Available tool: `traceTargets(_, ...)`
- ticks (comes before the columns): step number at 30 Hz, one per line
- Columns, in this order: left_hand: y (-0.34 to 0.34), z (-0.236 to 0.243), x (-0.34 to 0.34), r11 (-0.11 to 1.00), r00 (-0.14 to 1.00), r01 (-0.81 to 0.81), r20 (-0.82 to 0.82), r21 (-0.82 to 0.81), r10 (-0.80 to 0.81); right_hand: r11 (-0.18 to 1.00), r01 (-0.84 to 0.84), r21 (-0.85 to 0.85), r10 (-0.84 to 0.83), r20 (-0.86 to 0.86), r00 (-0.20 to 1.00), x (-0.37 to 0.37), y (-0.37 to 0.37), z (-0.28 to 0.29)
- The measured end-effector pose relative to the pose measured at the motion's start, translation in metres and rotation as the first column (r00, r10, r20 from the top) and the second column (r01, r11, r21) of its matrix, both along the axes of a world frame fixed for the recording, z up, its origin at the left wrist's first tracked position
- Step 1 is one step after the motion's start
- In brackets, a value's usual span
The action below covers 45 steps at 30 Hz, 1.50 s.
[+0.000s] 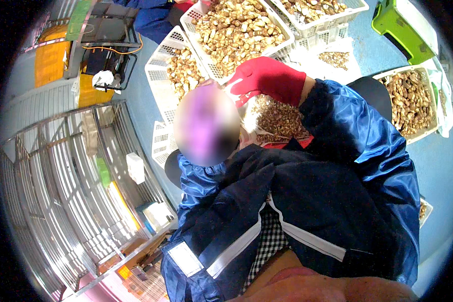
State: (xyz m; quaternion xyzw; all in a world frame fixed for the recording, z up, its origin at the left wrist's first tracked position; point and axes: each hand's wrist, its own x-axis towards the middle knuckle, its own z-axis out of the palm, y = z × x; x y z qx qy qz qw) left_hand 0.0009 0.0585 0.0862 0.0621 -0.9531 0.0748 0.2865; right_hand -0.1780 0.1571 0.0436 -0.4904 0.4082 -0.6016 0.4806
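Note:
My right hand (269,80), in a red glove, is bent inward with thumb and fingers drawn together beside the near rim of a white plastic crate (288,44). What its fingertips hold is too small to make out. My left hand (206,123) shows only as a purple smear, so its fingers are hidden. In the crate lie many brown and white mushrooms (236,35). More mushrooms (183,70) fill a second white crate (158,70) to its left. Below my right hand, small brown trimmings (282,121) lie heaped close to my lap.
Stacked white crates (327,32) with mushrooms stand far right, near a green and white stool (405,30). Another mushroom crate (410,103) sits at the right on the blue floor (360,55). A metal rack (75,191) is at the left. Someone's dark blue clothing (156,20) shows at the top.

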Motion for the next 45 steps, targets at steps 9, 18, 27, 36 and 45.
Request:
traceTargets(9, -0.010, -0.012, 0.006, 0.041, 0.979, 0.204, -0.204, 0.978, -0.010, 0.943, -0.031, -0.332, -0.068, -0.283, 0.957, 0.007, -0.010, -0.030)
traceTargets(18, -0.184, -0.069, 0.044, 0.159, 0.731, -0.129, -0.014, 0.979, 0.682, 0.873, 0.069, -0.482, -0.416, -0.664, 0.621, 0.054, -0.018, -0.068)
traceTargets(27, -0.112, -0.184, -0.162, 0.460, 0.889, -0.317, 0.429, 0.829, -0.160, 0.986, 0.088, -0.141, -0.166, -0.878, 0.448, 0.034, 0.010, -0.034)
traceTargets(36, -0.176, -0.245, -0.207, 0.870, 0.498, -0.017, 0.759, 0.493, -0.420, 0.992, 0.124, 0.021, -0.056, -0.809, 0.585, 0.017, 0.022, -0.014)
traceTargets(45, -0.158, -0.250, -0.211, 0.518, 0.682, -0.263, 0.536, 0.814, -0.497, 0.975, 0.224, -0.007, -0.145, -0.783, 0.605, 0.006, 0.029, -0.027)
